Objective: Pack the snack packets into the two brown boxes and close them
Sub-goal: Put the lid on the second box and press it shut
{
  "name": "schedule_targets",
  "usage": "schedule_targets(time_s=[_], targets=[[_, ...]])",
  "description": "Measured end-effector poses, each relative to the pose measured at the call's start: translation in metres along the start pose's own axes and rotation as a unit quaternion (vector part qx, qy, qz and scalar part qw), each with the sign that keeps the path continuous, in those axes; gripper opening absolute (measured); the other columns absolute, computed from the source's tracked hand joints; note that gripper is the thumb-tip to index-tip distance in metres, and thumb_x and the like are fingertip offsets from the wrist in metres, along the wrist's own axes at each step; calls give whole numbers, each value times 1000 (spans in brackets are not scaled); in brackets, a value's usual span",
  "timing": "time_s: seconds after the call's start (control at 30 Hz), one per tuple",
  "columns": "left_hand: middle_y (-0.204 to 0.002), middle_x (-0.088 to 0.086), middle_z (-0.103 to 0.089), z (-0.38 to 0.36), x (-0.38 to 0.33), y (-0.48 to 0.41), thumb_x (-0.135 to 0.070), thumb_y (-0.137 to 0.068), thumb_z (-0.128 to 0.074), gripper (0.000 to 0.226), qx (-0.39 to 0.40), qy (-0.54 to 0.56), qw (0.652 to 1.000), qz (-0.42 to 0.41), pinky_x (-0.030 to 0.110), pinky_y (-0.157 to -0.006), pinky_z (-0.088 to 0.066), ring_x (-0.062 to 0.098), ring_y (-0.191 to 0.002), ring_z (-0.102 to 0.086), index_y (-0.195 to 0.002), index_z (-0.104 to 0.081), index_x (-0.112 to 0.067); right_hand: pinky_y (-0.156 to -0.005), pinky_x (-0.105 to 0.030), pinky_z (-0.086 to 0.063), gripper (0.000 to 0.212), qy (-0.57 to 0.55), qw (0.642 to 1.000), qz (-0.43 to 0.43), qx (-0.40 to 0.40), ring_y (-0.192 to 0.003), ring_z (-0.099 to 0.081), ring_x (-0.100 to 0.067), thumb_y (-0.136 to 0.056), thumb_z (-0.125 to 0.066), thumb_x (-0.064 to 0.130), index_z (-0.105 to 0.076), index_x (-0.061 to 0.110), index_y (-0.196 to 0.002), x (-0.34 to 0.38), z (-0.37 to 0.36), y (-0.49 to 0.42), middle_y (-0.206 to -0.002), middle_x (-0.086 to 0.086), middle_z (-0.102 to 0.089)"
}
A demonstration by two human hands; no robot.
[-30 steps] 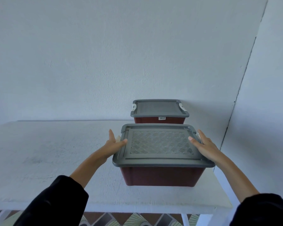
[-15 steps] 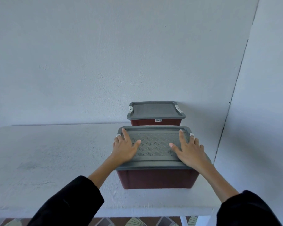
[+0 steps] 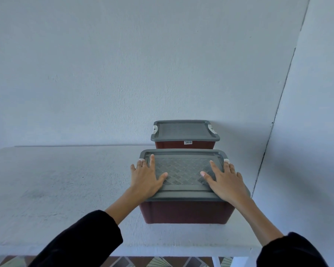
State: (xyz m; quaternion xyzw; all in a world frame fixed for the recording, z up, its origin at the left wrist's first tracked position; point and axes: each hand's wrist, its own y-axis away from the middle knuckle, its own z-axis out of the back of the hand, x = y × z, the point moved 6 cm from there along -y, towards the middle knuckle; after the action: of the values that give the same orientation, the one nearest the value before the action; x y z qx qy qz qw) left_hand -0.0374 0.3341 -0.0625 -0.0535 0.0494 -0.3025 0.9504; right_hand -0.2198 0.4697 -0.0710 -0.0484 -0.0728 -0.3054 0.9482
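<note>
Brown near box (image 3: 185, 211), far box (image 3: 184, 145) lidded, contents hidden, left hand (image 3: 146, 180), right hand (image 3: 227, 182) flat on lid (image 3: 183, 170)

Two reddish-brown boxes (image 3: 185, 211) wore grey, diamond-tread-patterned lids (image 3: 183, 170) on a white table (image 3: 56, 180), beneath which a patterned floor (image 3: 158, 262) showed.

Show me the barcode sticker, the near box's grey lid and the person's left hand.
barcode sticker (image 3: 188, 142), head view: middle of the white label.
grey lid (image 3: 183, 170), head view: patterned centre panel.
left hand (image 3: 146, 179), head view: back of the hand, flat on the lid.
</note>
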Motion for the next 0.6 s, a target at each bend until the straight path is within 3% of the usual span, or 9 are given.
schedule_targets(time_s=[0.2,0.27,0.33,0.4,0.47,0.53,0.6], targets=[[-154,11,-20,1,4,4,-60,-92,-25,73,-3,1,1000,0,56,-113,-10,26,-142,-18,-149,-6,-19,-114,-49,-16,66,0,1000,1,5,-144,-5,-32,-90,-22,62,-13,30,-147,-1,0,-1,-156,-15,0],[-151,4,-30,5,14,1,-53,-94,-26,62,-34,27,999,1,59,-111,-11,24,-139,-26,-147,-16,-22,-110,-50,-22,64,-10,1000,8,-7,-142,-16,-30,-90,-30,61,-22,29,-145,-8,7,-5,-155,-11,-13],[-153,4,-25,3,30,-4,-43,-97,-29,48,-24,118,993,22,59,-112,-12,27,-140,-23,-143,-30,-27,-107,-46,-28,55,-72,997,15,-12,-136,-26,-27,-90,-40,55,-36,29,-139,-22,16,-10,-148,-8,-29],[-155,12,-14,-4,42,-6,-35,-98,-34,39,11,252,967,48,51,-115,-15,31,-141,-18,-136,-41,-33,-108,-41,-26,44,-150,989,19,-2,-135,-28,-27,-90,-48,46,-47,30,-132,-37,20,-15,-145,-9,-34],[-149,15,-28,-9,42,-6,-31,-97,-41,34,26,346,937,41,39,-111,-27,29,-134,-32,-130,-46,-35,-109,-39,-24,40,-211,977,25,22,-136,-29,-26,-90,-53,39,-50,29,-129,-44,17,-17,-146,-10,-33],[-142,8,-41,-10,38,-4,-33,-93,-50,40,55,379,923,26,30,-100,-35,24,-125,-44,-133,-45,-33,-107,-39,-30,38,-311,949,20,51,-132,-37,-26,-89,-56,35,-51,32,-127,-45,10,-15,-146,-5,-36],[-140,7,-43,-11,35,-4,-35,-91,-54,48,80,385,919,29,26,-93,-36,22,-121,-47,-137,-41,-33,-107,-40,-33,32,-389,920,11,53,-129,-41,-24,-88,-59,32,-53,38,-118,-45,5,-13,-145,-3,-39]])
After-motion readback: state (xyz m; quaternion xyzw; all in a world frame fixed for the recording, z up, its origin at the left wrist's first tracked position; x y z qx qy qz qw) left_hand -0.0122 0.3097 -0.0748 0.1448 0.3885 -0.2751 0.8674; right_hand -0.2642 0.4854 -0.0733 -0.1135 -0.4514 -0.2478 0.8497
